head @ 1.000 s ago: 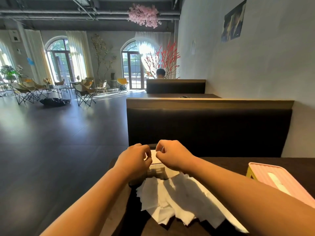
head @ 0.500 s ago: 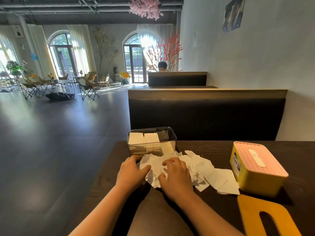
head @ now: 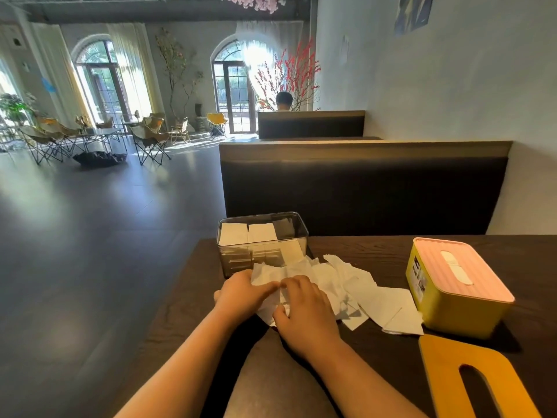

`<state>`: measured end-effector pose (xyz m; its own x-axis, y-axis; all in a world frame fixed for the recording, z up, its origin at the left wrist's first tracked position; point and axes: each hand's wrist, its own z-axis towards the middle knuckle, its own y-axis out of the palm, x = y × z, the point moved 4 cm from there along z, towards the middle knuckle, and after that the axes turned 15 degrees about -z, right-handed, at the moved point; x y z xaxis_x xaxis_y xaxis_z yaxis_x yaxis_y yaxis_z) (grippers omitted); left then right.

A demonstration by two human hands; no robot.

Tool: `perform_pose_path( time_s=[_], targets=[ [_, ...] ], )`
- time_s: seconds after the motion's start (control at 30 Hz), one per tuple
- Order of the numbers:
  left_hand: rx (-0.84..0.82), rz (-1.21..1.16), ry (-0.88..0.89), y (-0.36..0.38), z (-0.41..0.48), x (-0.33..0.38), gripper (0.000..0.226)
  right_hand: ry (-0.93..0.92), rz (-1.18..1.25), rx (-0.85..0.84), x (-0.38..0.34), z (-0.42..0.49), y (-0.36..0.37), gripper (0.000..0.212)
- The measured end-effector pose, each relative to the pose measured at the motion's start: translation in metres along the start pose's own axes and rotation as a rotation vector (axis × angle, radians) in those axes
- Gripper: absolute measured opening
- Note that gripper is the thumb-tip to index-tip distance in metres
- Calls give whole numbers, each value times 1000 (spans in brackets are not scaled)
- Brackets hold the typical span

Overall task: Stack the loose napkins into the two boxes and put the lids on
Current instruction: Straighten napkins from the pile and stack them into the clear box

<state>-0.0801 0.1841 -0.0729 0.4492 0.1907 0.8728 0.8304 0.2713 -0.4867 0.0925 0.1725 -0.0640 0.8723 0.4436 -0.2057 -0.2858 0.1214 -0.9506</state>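
Loose white napkins [head: 358, 289] lie spread over the dark table [head: 376, 251], between a clear box [head: 297, 227] and a yellow box [head: 449, 312]. The clear box is open, with folded napkins stacked inside. A pink slotted lid [head: 482, 276] sits on the yellow box. My left hand [head: 239, 295] lies on the near left end of the pile, fingers pressing a napkin. Beside it, my right hand [head: 307, 310] pinches a napkin's edge between thumb and curled fingers. The fingertips of both hands nearly meet.
A flat yellow lid [head: 440, 366] with a long slot lies at the table's near right corner. A dark booth backrest [head: 361, 188] stands right behind the table, and a pale wall runs along the right. The table's left edge drops to open floor.
Both hands came back from over the clear box to the near end of the napkin pile. The view tilted down, so the yellow box and the flat lid show fully.
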Motion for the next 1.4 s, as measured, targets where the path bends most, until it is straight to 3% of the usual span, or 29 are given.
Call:
perform_pose_path(
  time_s=[0.13,0.3,0.43,0.6,0.97,1.4],
  targets=[
    [-100,-239,38,-2,-17,2,34,16,46,2,0,-7,-6,56],
    [-22,-357,154,-11,-57,3,19,54,167,4,-5,-18,-18,49],
    [33,-383,228,-24,-81,-2,19,74,295,5,-12,-35,-23,47],
    [27,-163,415,-19,-98,-1,29,128,488,-15,-8,-56,-16,55],
    [-193,-162,354,-5,-100,0,43,609,1078,23,31,-33,3,48],
    [-231,-203,332,-1,-111,10,56,590,1030,-69,27,-34,-3,55]
  ],
)
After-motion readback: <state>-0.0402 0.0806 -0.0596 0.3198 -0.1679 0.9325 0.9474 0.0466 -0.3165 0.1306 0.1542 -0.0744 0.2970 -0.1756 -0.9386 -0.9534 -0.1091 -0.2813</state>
